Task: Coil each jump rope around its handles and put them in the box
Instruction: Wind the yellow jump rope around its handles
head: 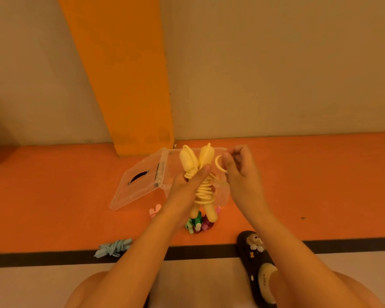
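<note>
My left hand (188,183) grips the two handles of a yellow jump rope (203,190), held upright above the clear plastic box (222,196). Several turns of yellow cord wrap the handles' middle. My right hand (238,165) pinches a loop of that cord just right of the handle tops. The box's hinged lid (138,183) lies open to the left. A coiled light-blue rope (113,247) lies on the floor at the lower left. A pink rope (154,211) and a green and a dark red rope (198,224) lie in front of the box, partly hidden by my left arm.
The floor is orange with a black stripe (53,258) near me. An orange column (129,85) stands against the beige wall behind the box. My foot in a dark slipper (256,261) rests at the lower right, and my knees fill the bottom edge.
</note>
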{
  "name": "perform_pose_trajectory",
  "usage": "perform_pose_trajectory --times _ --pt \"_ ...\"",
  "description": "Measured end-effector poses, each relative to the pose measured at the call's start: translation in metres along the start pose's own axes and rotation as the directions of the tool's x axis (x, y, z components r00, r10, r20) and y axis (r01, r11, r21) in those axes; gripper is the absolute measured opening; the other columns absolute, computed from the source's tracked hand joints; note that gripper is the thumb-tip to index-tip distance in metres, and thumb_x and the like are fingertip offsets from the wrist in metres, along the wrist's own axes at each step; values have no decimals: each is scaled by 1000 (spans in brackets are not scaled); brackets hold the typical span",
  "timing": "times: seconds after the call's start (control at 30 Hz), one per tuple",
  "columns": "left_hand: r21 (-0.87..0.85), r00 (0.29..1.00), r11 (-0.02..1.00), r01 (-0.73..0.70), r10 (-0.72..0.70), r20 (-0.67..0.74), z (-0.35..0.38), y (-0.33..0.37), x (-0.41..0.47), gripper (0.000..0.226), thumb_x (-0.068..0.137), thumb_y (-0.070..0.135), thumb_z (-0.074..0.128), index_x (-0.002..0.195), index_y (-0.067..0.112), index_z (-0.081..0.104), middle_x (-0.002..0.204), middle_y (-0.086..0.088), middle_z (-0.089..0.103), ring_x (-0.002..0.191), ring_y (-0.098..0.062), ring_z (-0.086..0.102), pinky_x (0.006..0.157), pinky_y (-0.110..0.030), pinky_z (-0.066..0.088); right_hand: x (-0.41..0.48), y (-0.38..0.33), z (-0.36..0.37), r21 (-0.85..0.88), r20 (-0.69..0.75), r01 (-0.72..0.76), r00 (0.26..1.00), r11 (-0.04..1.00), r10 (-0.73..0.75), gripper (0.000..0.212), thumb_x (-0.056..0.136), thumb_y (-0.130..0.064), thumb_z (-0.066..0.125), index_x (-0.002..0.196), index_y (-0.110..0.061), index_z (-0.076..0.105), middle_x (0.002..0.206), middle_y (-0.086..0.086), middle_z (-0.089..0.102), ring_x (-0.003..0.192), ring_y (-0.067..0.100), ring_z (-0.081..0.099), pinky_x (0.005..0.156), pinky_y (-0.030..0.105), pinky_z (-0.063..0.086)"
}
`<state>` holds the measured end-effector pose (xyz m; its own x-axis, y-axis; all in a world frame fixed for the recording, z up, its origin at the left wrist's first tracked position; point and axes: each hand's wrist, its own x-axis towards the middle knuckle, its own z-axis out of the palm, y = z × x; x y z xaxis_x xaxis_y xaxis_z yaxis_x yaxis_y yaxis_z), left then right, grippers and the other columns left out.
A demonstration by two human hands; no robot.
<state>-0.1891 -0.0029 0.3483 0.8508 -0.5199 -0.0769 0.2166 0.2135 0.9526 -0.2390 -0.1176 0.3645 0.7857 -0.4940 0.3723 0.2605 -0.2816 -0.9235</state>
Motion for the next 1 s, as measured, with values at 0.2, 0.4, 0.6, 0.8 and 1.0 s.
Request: perform_pose_trajectory --times 0.2,0.4,0.6,0.8,1.0 --pt "16 992 1000 9 -11 124 4 -1 -4 32 72 37 67 92 13 62 74 -7 64 63 -16 63 55 -28 53 -1 2 1 -245 -85 100 989 964 -124 30 97 -18 52 81 -40 39 89 2 58 75 0 54 63 11 41" --pt "139 991 990 -14 -5 133 8 -7 -5 50 72 41 66 104 3 62 90 -18 64 75 -22 65 67 -29 55 -1 3 5 -231 -78 123 986 965 -145 29 96 -17 52 81 -38 39 90 9 57 77 12 53 63 13 39" --pt "151 997 988 -29 17 79 4 -4 -3 46 73 44 64 101 8 63 92 -19 64 79 -25 63 67 -29 55 -3 1 7 -157 35 99 995 983 -94 11 98 -17 49 95 -27 51 97 2 61 85 3 57 69 11 42" --pt "333 992 935 -125 110 64 -7 -6 1 12 89 19 65 98 27 61 89 1 71 76 -3 68 66 -15 53 -6 -8 1 -87 136 -54 989 995 65 27 78 -15 76 97 -25 58 97 -4 66 90 6 64 79 22 53" --pt "482 982 857 -180 185 38 -8 -18 6 41 79 33 76 115 25 59 99 3 71 88 -10 69 81 -39 58 -6 -8 2 -99 31 -168 985 981 172 31 72 -14 81 93 -19 58 92 -1 69 83 9 67 65 23 53"
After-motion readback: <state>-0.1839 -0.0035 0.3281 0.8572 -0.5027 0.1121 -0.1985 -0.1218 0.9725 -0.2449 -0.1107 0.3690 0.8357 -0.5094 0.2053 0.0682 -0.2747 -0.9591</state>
